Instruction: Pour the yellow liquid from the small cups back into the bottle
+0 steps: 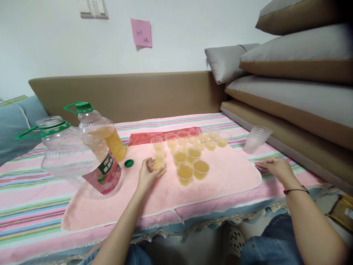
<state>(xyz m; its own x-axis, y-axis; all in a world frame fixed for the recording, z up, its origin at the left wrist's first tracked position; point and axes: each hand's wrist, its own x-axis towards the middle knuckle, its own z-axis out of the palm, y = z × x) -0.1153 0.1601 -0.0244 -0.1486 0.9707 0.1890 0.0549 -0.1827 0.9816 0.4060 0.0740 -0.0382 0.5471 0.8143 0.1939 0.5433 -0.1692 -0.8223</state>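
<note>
My left hand [149,171] is closed around a clear plastic cup [159,162] with pale yellow drink low in it. The cup stands on a pink mat [220,187]. At the mat's right side my right hand [275,170] pinches the mat's white-trimmed edge. Between my hands, a cluster of fuller cups of yellow drink [185,173] sits close together. Behind them runs a row of cups [182,138] with less drink in them. A leaning stack of clear cups [256,139] lies beyond my right hand.
To the left stand a large open bottle [106,173], which looks drained, and a capped bottle [114,141] partly filled with yellow drink. A green cap [128,163] lies near them. A red plastic wrapper [140,138] is behind the cups. Stacked cushions [298,84] border the right side.
</note>
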